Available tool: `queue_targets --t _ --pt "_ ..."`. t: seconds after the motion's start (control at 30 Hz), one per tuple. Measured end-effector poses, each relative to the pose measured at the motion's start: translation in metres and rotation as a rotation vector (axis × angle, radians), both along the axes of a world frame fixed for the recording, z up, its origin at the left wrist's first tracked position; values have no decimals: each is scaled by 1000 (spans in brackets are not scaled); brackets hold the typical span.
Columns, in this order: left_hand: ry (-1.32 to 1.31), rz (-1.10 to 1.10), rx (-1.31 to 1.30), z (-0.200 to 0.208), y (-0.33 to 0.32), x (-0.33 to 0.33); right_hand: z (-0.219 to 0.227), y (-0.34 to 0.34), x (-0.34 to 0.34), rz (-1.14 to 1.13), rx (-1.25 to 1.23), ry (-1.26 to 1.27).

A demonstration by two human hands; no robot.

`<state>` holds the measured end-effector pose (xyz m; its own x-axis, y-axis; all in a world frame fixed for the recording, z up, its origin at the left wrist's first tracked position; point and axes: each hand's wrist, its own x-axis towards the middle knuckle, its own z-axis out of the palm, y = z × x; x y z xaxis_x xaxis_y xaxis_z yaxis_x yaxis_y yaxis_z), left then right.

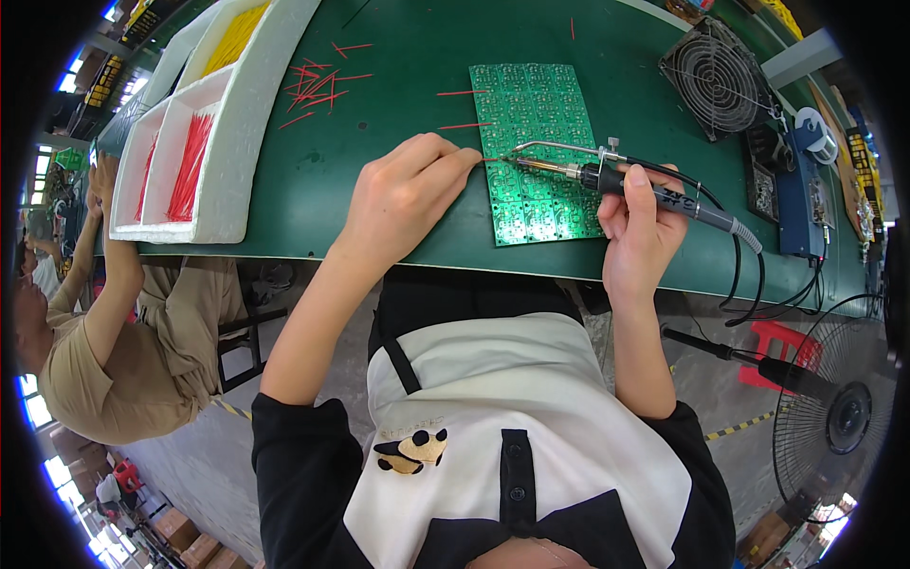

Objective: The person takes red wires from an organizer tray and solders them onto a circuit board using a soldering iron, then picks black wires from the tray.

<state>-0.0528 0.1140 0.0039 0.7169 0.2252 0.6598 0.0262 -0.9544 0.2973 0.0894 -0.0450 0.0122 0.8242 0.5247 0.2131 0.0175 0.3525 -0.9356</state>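
Hands (406, 188), two; soldering iron (684, 201), one

Your soldering iron (590, 177) looks part dark plastic, part shiny metal, and the circuit board (533, 211) beneath it is glossy. The thin red wires (191, 169) seem plastic-coated. Your desk (408, 81) has a smooth top, the white box (242, 142) is matt foam, and your shirt (474, 379) is cloth.

The left hand (408, 192) seems to hide part of a red wire (490, 159); its right end looks too tiny to tell.
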Motion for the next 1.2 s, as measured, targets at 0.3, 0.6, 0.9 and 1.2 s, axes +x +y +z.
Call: queue_targets --t 0.3,0.6,0.9,1.2 --pt "13 -1 -2 0 -1 -1 -2 0 -1 -13 4 -15" --pt "13 1 2 1 -3 -2 -1 -5 -7 -10 9 -140" --pt "13 2 15 1 -2 -2 -9 -5 -5 -28 15 -248" --pt "9 -6 36 0 -1 -2 -4 -5 -7 -47 51 -157"
